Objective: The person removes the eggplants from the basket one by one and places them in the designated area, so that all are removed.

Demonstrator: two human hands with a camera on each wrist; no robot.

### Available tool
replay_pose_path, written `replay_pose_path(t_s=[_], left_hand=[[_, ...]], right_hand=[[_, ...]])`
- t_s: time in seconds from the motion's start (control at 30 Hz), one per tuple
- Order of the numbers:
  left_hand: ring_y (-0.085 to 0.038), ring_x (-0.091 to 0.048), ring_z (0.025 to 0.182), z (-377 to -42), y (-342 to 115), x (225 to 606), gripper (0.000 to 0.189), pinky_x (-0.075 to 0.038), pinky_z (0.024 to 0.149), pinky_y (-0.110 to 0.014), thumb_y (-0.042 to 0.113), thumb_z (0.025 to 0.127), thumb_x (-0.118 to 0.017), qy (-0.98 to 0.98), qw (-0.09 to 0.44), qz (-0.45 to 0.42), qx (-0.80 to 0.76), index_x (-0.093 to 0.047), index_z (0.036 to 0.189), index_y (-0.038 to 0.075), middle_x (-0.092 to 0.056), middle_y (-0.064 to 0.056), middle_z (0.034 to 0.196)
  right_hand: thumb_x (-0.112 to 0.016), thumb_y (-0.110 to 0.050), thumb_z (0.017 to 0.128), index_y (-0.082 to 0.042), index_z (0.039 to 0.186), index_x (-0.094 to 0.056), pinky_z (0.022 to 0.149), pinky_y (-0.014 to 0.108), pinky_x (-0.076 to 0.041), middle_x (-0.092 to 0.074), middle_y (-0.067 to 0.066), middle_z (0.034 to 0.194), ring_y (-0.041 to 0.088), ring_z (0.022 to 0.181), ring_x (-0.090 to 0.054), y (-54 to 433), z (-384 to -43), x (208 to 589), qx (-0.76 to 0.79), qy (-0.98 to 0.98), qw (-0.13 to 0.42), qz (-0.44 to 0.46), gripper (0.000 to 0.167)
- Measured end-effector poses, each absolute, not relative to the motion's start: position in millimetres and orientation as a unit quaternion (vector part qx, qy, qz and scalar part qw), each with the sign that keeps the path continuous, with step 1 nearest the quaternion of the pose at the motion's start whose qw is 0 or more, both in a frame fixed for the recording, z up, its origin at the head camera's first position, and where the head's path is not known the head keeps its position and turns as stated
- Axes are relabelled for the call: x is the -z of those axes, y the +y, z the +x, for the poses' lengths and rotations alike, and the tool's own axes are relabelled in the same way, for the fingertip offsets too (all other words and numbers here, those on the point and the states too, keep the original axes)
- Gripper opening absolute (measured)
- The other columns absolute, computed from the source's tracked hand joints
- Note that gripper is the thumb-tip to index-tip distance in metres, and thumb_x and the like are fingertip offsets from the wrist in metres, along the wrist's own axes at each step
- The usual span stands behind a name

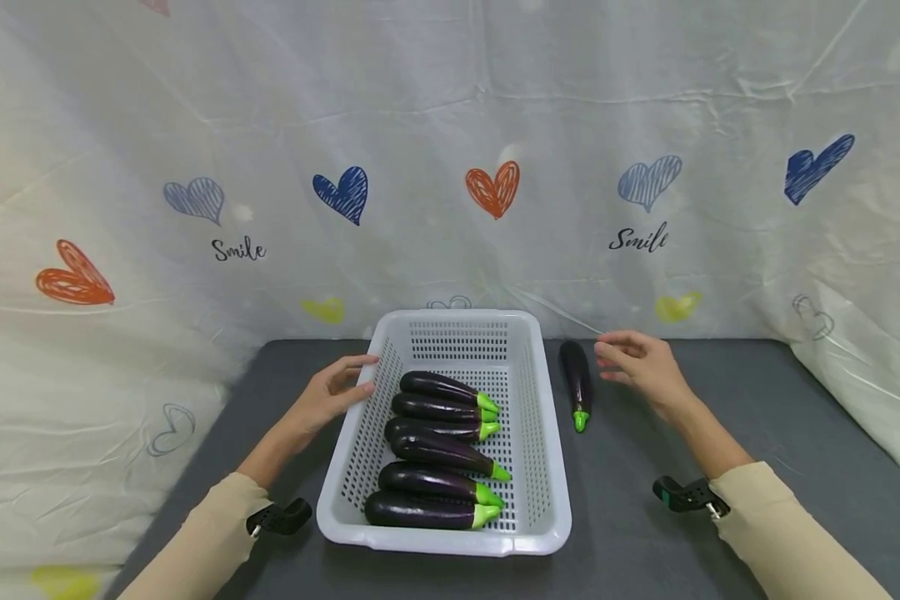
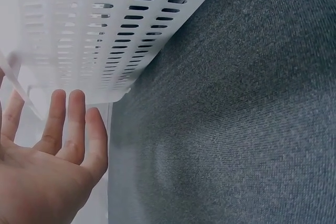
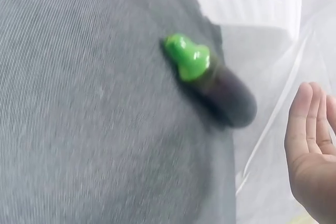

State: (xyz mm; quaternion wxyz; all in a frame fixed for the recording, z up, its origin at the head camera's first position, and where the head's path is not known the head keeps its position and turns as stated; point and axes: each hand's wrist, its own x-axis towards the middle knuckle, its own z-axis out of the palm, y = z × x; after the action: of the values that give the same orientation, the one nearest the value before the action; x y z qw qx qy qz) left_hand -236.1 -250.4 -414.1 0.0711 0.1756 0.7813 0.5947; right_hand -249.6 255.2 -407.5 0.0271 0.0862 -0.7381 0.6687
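A white perforated plastic basket (image 1: pixel 551 500) holds several dark purple eggplants (image 1: pixel 431 479) with green stem ends, lying crosswise in a column. My left hand (image 1: pixel 335 389) is at the basket's left rim, fingers extended and loosely bent; whether it touches the rim I cannot tell. In the left wrist view, the hand (image 2: pixel 52 171) has its fingers beside the basket's slotted wall (image 2: pixel 100 35). One more eggplant (image 1: pixel 576 379) lies on the table right of the basket, green end toward me. Just right of it hovers my right hand (image 1: pixel 641 367), fingers loosely extended and holding nothing.
The dark grey table (image 1: pixel 630 533) carries the basket and the loose eggplant. Behind it hangs a whitish plastic sheet (image 1: pixel 420 108) printed with hearts and "Smile", reaching the table's back edge and both sides. A black strap (image 1: pixel 690 493) circles each wrist.
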Motion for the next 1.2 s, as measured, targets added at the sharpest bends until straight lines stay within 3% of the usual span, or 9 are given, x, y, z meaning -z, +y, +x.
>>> replay_pose_path(t_s=[0.13, 0.37, 0.7, 0.93, 1.2], left_hand=[[-0.036, -0.065, 0.106, -236.1, -249.5, 416.0, 0.049, -0.057, 0.078, -0.046, 0.015, 0.102, -0.066, 0.778, 0.068, 0.172, -0.601, -0.050, 0.149, 0.014, -0.051, -0.024, 0.140], [-0.032, -0.067, 0.103, -236.4, -248.8, 418.4, 0.049, -0.057, 0.078, -0.045, 0.016, 0.102, -0.065, 0.781, 0.061, 0.176, -0.596, -0.049, 0.148, 0.012, -0.053, -0.025, 0.137], [-0.034, -0.066, 0.103, -237.7, -249.6, 416.1, 0.049, -0.057, 0.077, -0.045, 0.015, 0.102, -0.065, 0.785, 0.063, 0.174, -0.591, -0.050, 0.148, 0.011, -0.053, -0.026, 0.136], [-0.035, -0.066, 0.104, -238.3, -249.2, 415.4, 0.050, -0.057, 0.078, -0.043, 0.016, 0.102, -0.065, 0.786, 0.063, 0.176, -0.589, -0.049, 0.149, 0.010, -0.052, -0.027, 0.137], [-0.035, -0.066, 0.103, -238.6, -249.8, 417.2, 0.048, -0.057, 0.077, -0.043, 0.015, 0.102, -0.065, 0.790, 0.060, 0.176, -0.585, -0.051, 0.148, 0.011, -0.054, -0.025, 0.135]], right_hand=[[-0.071, -0.017, 0.099, 0.004, 0.122, -0.063, 0.080, 0.037, -0.058, -0.069, 0.007, 0.105, 0.023, 0.094, -0.068, 244.6, -249.6, 402.5, -0.680, -0.726, 0.023, 0.100, 0.032], [-0.071, -0.018, 0.099, 0.001, 0.123, -0.064, 0.084, 0.041, -0.056, -0.064, 0.024, 0.117, 0.030, 0.099, -0.066, 229.0, -253.6, 392.4, -0.683, -0.721, 0.007, 0.119, 0.032], [-0.070, -0.014, 0.100, 0.006, 0.125, -0.061, 0.081, 0.041, -0.057, -0.067, 0.016, 0.108, 0.031, 0.096, -0.067, 202.7, -260.7, 381.2, -0.671, -0.724, 0.004, 0.159, 0.034], [-0.070, -0.015, 0.099, 0.010, 0.129, -0.058, 0.084, 0.046, -0.056, -0.064, 0.023, 0.112, 0.028, 0.097, -0.068, 189.7, -262.7, 370.3, -0.658, -0.734, -0.002, 0.170, 0.041], [-0.069, -0.011, 0.099, 0.012, 0.133, -0.055, 0.084, 0.043, -0.056, -0.062, 0.027, 0.114, 0.028, 0.099, -0.066, 174.0, -265.9, 361.3, -0.649, -0.733, -0.012, 0.202, 0.043]])
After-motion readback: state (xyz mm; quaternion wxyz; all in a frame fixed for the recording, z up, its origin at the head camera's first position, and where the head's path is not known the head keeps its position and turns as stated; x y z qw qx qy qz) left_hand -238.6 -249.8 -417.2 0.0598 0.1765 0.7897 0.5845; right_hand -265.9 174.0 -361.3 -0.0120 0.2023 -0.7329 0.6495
